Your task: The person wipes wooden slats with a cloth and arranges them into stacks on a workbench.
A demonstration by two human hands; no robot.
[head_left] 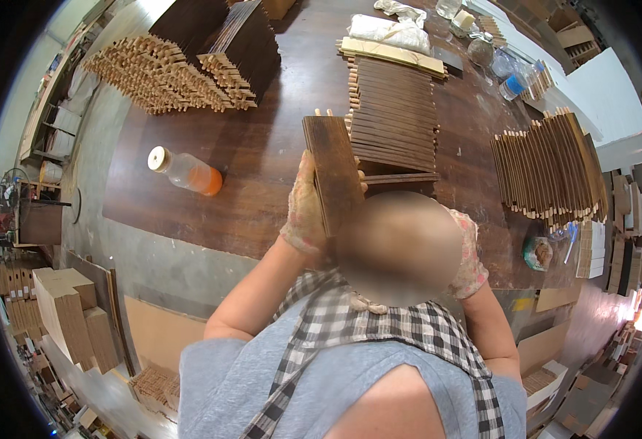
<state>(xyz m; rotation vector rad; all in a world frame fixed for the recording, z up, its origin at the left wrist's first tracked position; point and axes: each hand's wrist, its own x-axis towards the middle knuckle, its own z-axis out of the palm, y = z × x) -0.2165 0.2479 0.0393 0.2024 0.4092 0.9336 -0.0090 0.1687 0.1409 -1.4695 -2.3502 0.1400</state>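
My left hand [304, 212], in a pale patterned work glove, holds up a dark brown wooden board [330, 157] with light dowel pins at its far end. The thumb side lies along the board's left edge, and finger ends show at its right edge. My right hand [469, 252], gloved alike, is raised at the right; a blurred patch covers its fingers, so its grip is hidden. Just beyond the board lies a row of similar dark slats [394, 117], with dowel ends along its sides. One slat [401, 178] lies a little apart at the row's near end.
A bottle with orange liquid [185, 172] lies on the brown table [262, 208]. Tall stacks of dowelled boards [167, 77] stand far left; another slat row [548, 172] is at right, near a small tub [538, 254]. Bottles [511, 86] and a white bundle [387, 33] lie farther back.
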